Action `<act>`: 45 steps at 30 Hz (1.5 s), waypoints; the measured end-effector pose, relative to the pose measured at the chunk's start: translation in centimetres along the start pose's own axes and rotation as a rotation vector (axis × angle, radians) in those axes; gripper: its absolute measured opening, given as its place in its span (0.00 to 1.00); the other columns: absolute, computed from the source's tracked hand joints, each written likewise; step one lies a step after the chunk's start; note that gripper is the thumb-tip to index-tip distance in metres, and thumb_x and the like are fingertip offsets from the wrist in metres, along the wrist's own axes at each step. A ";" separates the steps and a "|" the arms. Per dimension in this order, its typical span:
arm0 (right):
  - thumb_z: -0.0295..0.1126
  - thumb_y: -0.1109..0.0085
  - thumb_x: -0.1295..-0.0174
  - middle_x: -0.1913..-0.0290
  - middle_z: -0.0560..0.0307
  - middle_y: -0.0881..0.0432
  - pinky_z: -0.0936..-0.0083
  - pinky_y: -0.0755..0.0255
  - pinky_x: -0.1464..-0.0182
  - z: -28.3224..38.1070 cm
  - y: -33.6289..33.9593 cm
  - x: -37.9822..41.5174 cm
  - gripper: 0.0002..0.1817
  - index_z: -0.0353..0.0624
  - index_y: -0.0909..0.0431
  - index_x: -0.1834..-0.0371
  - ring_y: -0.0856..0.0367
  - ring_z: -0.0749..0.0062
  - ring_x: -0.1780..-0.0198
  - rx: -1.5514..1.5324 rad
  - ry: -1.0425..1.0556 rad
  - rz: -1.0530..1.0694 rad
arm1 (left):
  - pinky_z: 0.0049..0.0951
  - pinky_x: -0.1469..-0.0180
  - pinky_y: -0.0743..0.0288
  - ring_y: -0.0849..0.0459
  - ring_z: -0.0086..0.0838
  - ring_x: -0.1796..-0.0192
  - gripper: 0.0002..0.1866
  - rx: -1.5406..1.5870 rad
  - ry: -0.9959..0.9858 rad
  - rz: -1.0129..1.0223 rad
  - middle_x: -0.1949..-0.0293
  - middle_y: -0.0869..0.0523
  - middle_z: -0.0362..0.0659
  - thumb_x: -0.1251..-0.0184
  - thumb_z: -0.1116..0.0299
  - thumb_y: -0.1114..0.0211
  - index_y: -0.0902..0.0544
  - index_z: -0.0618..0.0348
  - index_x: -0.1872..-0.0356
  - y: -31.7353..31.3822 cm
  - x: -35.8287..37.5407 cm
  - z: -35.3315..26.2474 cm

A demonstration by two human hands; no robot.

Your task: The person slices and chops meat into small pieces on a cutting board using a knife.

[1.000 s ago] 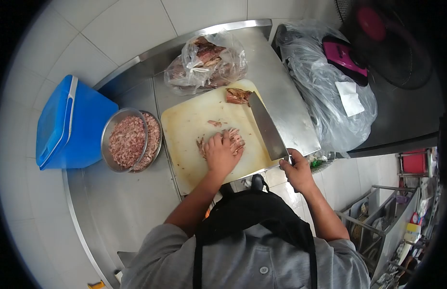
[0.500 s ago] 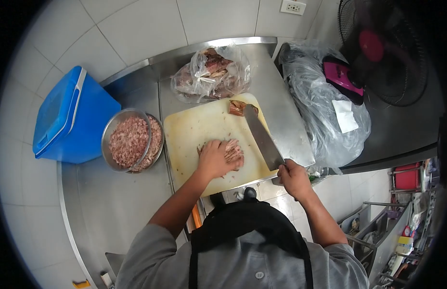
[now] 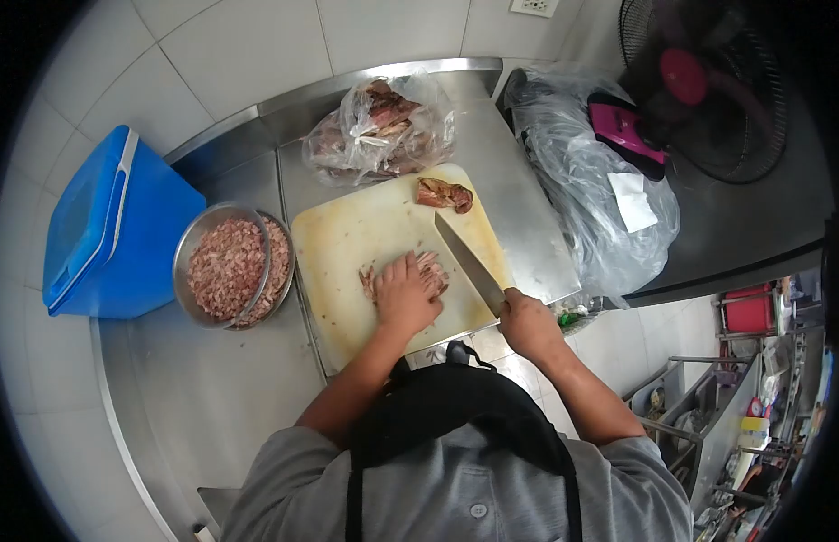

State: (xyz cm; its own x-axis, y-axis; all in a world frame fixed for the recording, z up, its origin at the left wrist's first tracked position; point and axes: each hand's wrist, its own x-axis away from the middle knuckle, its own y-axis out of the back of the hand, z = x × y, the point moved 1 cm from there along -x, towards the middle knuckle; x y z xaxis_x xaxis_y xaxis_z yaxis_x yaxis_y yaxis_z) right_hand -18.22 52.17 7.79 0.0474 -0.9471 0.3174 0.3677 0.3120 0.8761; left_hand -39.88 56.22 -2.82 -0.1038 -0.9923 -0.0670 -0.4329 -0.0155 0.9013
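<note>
The left hand [image 3: 405,294] covers most of the pile of cooked meat [image 3: 430,268] on the cutting board [image 3: 365,235], so only the pile's edges show. The cleaver [image 3: 469,264] has its handle buried inside the grip of the right hand [image 3: 526,325]. The lower of the two stacked metal bowls [image 3: 284,271] shows only as a crescent. Through the crumpled clear bag [image 3: 379,126] the meat pieces cannot be told apart. The fan [image 3: 708,90] fades into the dark rim.
</note>
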 end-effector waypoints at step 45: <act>0.26 0.50 0.34 0.63 0.36 0.12 0.52 0.17 0.60 3.5 1.8 0.3 0.10 0.33 0.27 0.54 0.10 0.43 0.61 0.294 0.139 0.239 | 0.43 0.44 0.23 0.19 0.45 0.48 0.09 0.420 -0.398 -0.122 0.54 0.16 0.46 0.42 0.69 0.27 0.12 0.57 0.61 -0.2 -2.2 2.2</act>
State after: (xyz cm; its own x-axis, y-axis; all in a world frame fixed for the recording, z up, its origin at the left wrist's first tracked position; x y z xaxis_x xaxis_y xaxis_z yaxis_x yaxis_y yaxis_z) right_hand -20.76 52.68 10.73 0.2321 -0.8399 0.4906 0.0510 0.5142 0.8561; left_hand -41.53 58.65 -3.81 -0.3243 -0.8626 -0.3882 -0.7717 0.0039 0.6360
